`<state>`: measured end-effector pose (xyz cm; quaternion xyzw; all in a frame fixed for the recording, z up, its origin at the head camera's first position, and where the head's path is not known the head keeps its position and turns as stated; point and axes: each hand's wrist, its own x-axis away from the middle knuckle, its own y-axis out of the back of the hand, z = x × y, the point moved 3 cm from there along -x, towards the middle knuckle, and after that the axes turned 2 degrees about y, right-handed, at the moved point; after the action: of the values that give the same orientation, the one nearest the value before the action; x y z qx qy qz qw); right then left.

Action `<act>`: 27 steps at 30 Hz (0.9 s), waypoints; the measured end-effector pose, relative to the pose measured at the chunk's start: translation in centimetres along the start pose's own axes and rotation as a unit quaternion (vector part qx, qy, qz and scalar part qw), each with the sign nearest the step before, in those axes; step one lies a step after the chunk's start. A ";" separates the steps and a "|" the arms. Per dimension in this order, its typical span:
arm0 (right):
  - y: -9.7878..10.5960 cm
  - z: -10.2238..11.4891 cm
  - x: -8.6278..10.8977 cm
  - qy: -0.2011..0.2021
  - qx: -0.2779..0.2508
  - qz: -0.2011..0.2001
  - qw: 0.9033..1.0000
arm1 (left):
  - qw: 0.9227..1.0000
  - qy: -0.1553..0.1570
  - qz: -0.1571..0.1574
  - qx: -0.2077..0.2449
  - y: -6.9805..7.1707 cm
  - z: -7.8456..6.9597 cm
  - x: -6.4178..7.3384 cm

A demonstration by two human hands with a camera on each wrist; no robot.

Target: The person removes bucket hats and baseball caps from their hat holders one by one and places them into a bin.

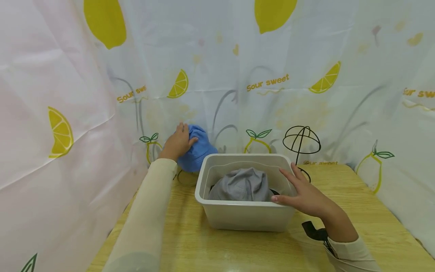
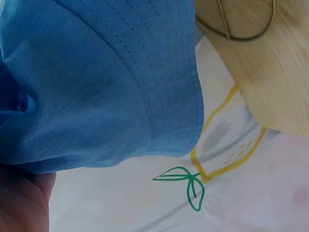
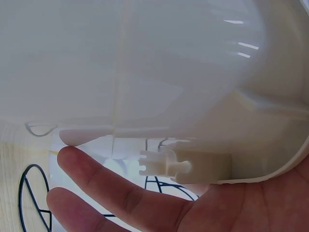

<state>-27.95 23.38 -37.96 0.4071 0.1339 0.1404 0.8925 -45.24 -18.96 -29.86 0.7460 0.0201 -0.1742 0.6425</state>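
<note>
A blue bucket hat (image 1: 198,148) stands over a wire hoop base (image 1: 187,178) at the back left of the table. My left hand (image 1: 176,142) grips the hat, thumb across its front; in the left wrist view that hand (image 2: 24,203) is at the hat's lower left edge, fingers mostly hidden. A white plastic bin (image 1: 244,215) sits in the middle of the table with a grey hat (image 1: 242,185) inside. My right hand (image 1: 302,192) rests at its right front corner, thumb at the front rim. In the right wrist view the fingers (image 3: 130,193) extend along the bin's side.
A black wire stand with a domed top (image 1: 301,139) is behind the bin to the right. Lemon-print curtains (image 1: 217,75) hang round the wooden table (image 1: 353,211) at the back and sides. A dark strap piece (image 1: 314,232) sits at my right wrist.
</note>
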 end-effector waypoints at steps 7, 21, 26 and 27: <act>-0.3 0.0 0.0 -0.001 -0.002 0.002 1.000 | 0.998 -0.026 -0.056 -0.032 1.2 0.3 -0.3; 0.0 0.1 0.0 -0.004 -0.001 0.002 1.000 | 0.995 -0.037 -0.091 -0.021 5.6 -1.1 -1.4; 0.0 0.1 -0.1 -0.002 -0.002 0.001 1.000 | 0.997 -0.024 -0.078 -0.014 6.6 -1.3 -1.7; 0.0 0.1 -0.1 -0.001 -0.001 0.000 1.000 | 0.997 -0.023 -0.075 -0.012 6.8 -1.3 -1.7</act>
<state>-27.99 23.33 -37.89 0.4061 0.1323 0.1404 0.8932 -44.82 -18.51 -22.74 0.7305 0.0636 -0.2391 0.6365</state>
